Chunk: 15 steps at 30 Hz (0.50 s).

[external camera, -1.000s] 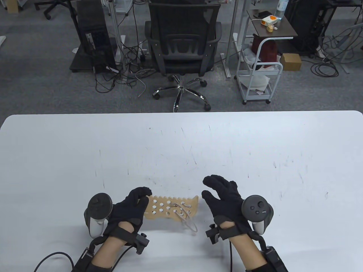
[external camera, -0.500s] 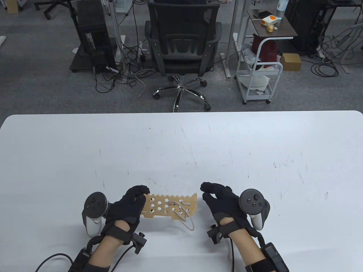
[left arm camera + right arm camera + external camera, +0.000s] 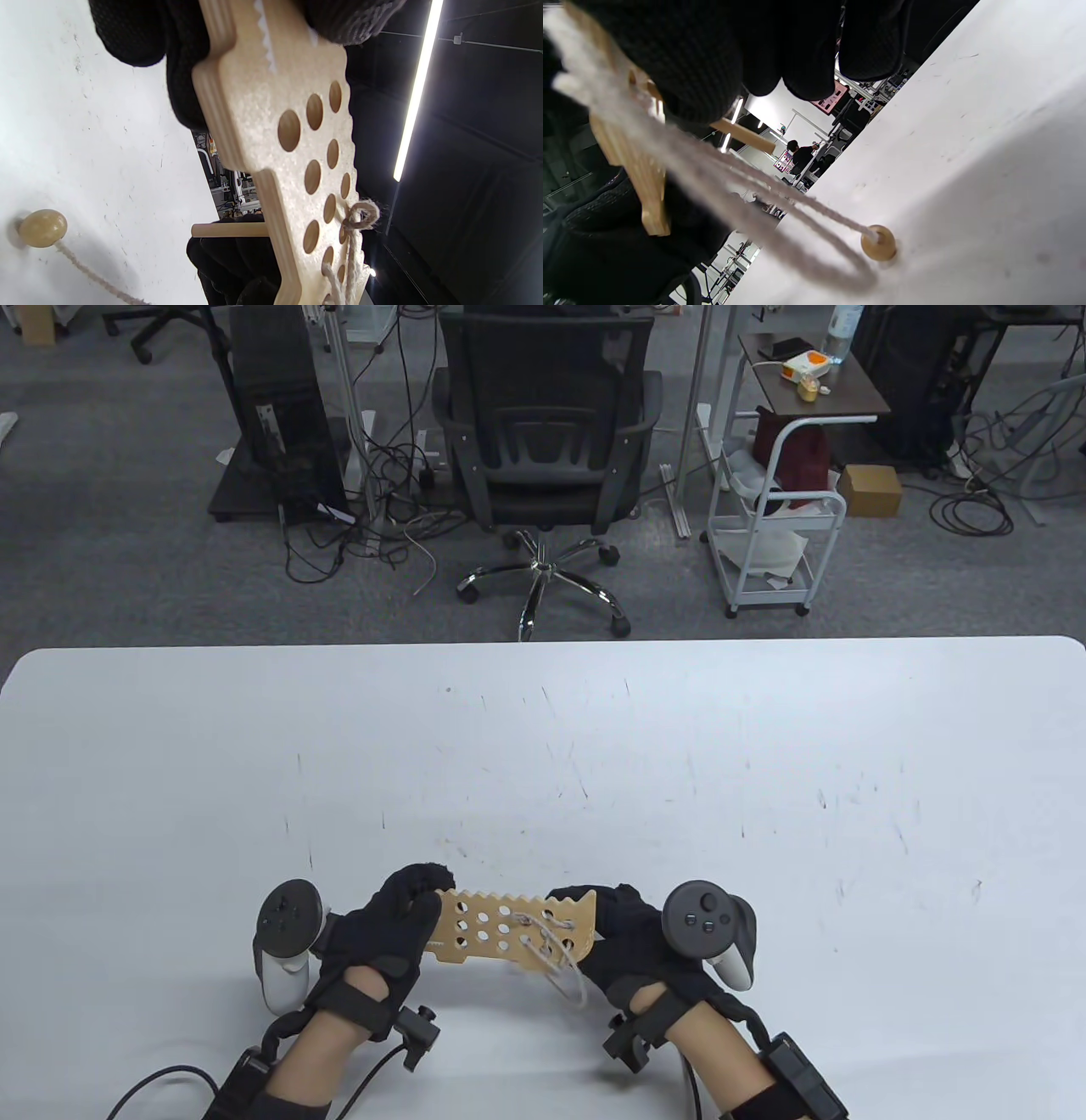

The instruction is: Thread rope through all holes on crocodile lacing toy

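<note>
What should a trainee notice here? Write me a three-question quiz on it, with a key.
1. True or false: the wooden bead at the end of the rope lies on the table.
2. Which hand holds the crocodile board? A) only the left hand B) only the right hand C) both, one at each end
3. Fill in: the holes nearest the left hand are ____ of rope.

Key: 1 true; 2 C; 3 empty.
</note>
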Each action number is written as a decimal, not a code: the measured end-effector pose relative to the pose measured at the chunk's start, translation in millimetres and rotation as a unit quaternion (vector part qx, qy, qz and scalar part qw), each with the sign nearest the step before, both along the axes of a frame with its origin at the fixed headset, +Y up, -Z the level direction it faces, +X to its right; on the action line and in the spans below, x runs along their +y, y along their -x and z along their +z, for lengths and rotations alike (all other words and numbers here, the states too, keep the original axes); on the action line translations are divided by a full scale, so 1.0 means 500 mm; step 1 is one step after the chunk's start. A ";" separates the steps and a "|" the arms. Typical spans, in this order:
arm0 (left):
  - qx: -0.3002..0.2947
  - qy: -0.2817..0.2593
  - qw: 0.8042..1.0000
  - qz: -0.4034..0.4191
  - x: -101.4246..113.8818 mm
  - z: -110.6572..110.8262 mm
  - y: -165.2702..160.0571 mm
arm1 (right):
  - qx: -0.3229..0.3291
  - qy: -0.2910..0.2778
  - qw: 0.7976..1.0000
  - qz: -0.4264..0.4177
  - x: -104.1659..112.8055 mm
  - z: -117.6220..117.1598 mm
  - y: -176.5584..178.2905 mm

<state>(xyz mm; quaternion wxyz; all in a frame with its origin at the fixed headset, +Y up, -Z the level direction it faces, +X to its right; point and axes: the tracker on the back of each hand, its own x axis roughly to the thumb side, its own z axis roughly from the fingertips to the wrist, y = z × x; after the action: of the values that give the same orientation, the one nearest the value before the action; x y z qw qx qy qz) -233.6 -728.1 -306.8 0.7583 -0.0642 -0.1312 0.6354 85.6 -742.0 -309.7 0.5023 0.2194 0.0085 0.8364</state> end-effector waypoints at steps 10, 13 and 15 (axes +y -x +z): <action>-0.028 0.012 0.999 0.018 -0.007 0.002 -0.017 | 0.028 -0.030 0.999 -0.027 0.009 0.018 0.026; -0.025 0.010 0.999 0.017 -0.007 0.001 -0.015 | 0.028 -0.033 0.999 -0.020 0.009 0.018 0.026; -0.023 0.010 1.000 0.018 -0.006 0.001 -0.014 | 0.022 -0.035 0.999 -0.023 0.009 0.018 0.023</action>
<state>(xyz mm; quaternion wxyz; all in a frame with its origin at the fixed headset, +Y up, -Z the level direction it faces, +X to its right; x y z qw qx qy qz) -226.7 -731.1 -306.2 0.7431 -0.0840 -0.1431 0.6483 74.2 -737.4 -300.9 0.5128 0.2552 -0.0144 0.8196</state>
